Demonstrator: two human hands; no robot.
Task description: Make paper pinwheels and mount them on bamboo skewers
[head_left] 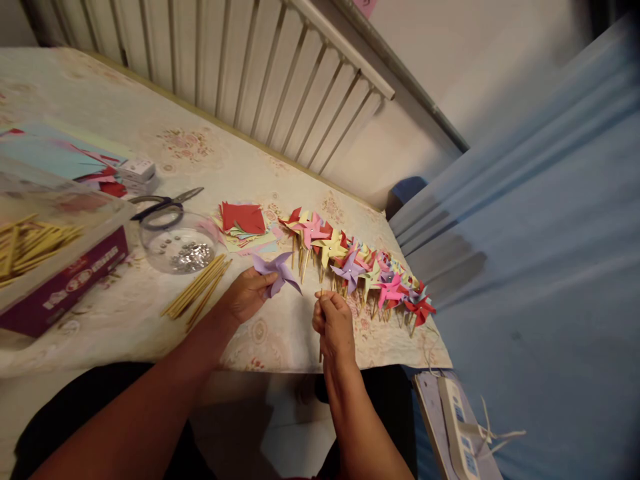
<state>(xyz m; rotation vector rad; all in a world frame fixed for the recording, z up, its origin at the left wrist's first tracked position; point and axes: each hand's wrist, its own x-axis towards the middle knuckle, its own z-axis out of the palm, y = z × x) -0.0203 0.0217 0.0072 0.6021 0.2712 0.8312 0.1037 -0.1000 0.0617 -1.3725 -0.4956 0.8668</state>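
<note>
My left hand (250,294) pinches a purple paper pinwheel (278,273) between thumb and fingers, its folded blades facing up. A thin wooden stick (321,353) is gripped in my right hand (334,321), a short way to the right and apart from the pinwheel; most of the stick is hidden by the fist. Just beyond that hand stand finished pinwheels (349,269) in many colours, crowded on their sticks. A small bundle of bare wooden sticks (197,288) lies left of my left hand. Behind it is a stack of cut paper squares (243,219), red on top.
A round clear dish (165,257) holds small metal fasteners, with scissors (167,203) behind it. At left stands a plastic box (65,287) of sticks, near small white boxes (137,170) and coloured paper sheets (60,157). A power strip (457,427) sits lower right, by a blue curtain (525,267).
</note>
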